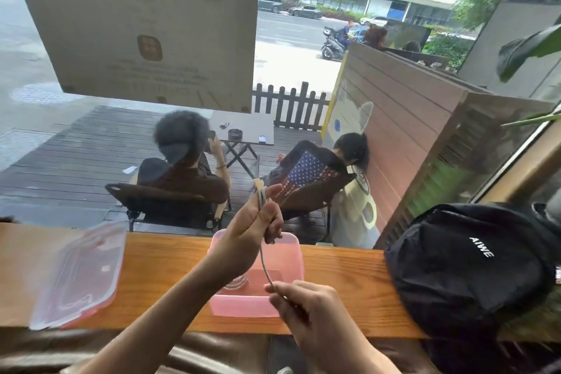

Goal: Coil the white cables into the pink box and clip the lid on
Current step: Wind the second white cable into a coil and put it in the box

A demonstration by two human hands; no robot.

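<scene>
The pink box (243, 305) stands open on the wooden counter in front of me. One white cable lies coiled (236, 282) inside it on the left. My left hand (249, 231) is raised above the box and pinches the upper end of a second white cable (263, 264). That cable hangs down over the box to my right hand (303, 304), which grips its lower part near the box's front right corner. The clear lid (79, 276) with pink clips lies on the counter to the left, apart from the box.
A black backpack (473, 267) takes up the right end of the wooden counter (343, 270). Behind the counter is a window, with two people seated on chairs on a deck outside. A cardboard sign hangs at the upper left.
</scene>
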